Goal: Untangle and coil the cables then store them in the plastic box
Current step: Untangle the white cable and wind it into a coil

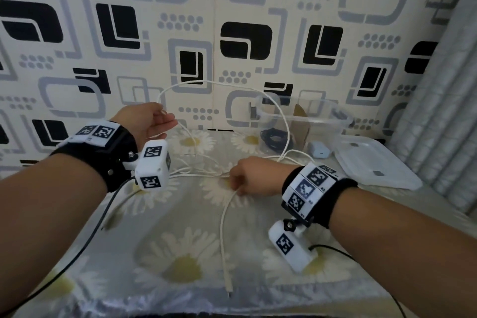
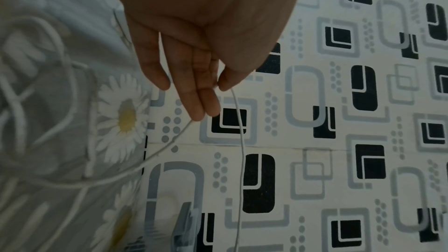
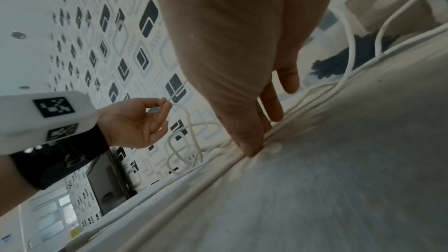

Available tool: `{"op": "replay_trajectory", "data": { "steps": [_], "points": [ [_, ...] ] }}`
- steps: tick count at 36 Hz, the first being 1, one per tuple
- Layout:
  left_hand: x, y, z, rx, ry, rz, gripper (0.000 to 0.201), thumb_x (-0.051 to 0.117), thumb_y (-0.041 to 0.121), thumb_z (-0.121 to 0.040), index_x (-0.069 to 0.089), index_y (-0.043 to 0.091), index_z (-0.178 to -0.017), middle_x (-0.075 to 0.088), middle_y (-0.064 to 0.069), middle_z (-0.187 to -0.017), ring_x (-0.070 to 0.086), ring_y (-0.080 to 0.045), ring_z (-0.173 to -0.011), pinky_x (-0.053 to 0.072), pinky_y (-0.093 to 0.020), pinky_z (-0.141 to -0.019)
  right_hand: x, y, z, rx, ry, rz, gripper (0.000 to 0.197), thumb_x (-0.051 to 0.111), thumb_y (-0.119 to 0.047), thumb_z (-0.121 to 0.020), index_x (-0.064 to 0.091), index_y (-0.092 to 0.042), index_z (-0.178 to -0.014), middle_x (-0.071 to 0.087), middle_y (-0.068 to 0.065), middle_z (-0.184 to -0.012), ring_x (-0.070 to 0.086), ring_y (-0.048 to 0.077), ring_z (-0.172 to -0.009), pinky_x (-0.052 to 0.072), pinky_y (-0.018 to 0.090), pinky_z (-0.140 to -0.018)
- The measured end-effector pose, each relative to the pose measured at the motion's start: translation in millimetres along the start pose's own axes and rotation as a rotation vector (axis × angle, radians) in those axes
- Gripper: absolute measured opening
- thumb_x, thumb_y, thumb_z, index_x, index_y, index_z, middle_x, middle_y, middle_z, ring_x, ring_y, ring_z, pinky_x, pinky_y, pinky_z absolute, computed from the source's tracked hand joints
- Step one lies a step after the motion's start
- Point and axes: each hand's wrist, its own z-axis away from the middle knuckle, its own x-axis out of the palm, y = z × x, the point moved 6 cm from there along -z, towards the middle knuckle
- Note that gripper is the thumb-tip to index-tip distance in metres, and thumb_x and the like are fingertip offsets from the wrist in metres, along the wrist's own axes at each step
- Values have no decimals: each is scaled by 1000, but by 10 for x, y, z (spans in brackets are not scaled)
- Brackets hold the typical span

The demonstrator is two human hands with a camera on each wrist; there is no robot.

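Observation:
A long white cable (image 1: pixel 273 103) arcs up from the flowered table and comes down beside the clear plastic box (image 1: pixel 343 121). My left hand (image 1: pixel 162 112) is raised at the left and pinches this cable (image 2: pixel 242 141) between thumb and forefinger (image 2: pixel 219 86), the other fingers straight. My right hand (image 1: pixel 233 183) is down on the table at the middle, fingers curled round a bunch of crossing white strands (image 3: pixel 303 101). One free end with a plug (image 1: pixel 228 292) trails toward the front edge. A coiled black cable (image 1: pixel 273 137) lies inside the box.
The box's clear lid (image 1: pixel 374 162) lies flat to the right of the box. A small pale blue adapter (image 1: pixel 320 150) sits between them. A patterned wall stands close behind, a curtain (image 1: pixel 444 100) at the right. Black wrist-camera wires (image 1: pixel 77 253) hang by my forearms.

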Motion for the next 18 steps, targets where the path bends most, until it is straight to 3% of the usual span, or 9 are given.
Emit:
{"op": "replay_trajectory", "data": {
  "steps": [4,8,10,13,15,18],
  "points": [
    [25,-52,29,-15,-20,38,25,44,19,-102,51,13,-79,71,2,-61,70,-10,-66,48,-30,-74,-39,34,22,15,5,-35,16,58,-20,-91,62,-16,-106,61,2,-104,53,19,-91,43,30,-78],
    [79,-81,71,-25,-91,34,21,45,20,-102,50,13,-83,70,-5,-98,69,-13,-85,51,-29,-76,-218,66,66,37,100,-265,6,52,-16,-95,56,-19,-98,63,-3,-90,56,13,-81,42,23,-68],
    [123,-89,85,-28,-135,43,15,48,23,-101,53,14,-91,68,-6,-108,69,-15,-93,50,-31,-79,-348,58,110,22,176,-375,2,55,-18,-96,56,-18,-96,60,-6,-81,54,9,-73,42,19,-67],
    [241,-100,147,-49,-246,-5,10,48,28,-101,56,22,-101,60,-7,-122,65,-17,-101,48,-33,-82,-581,94,193,18,342,-474,4,59,-22,-94,61,-19,-91,55,-6,-75,49,8,-68,42,22,-66],
    [332,-100,218,-46,-334,-105,13,48,32,-100,57,26,-107,60,-6,-125,64,-17,-104,46,-33,-85,-728,134,244,35,440,-488,6,60,-23,-92,63,-19,-89,58,-2,-77,51,10,-69,44,26,-68],
    [471,-97,396,11,-480,-368,33,44,40,-100,61,18,-118,72,-2,-113,67,-16,-105,45,-33,-92,-945,213,331,81,587,-436,8,62,-26,-91,66,-21,-87,61,-2,-78,54,11,-69,46,29,-70]
  ]
}}
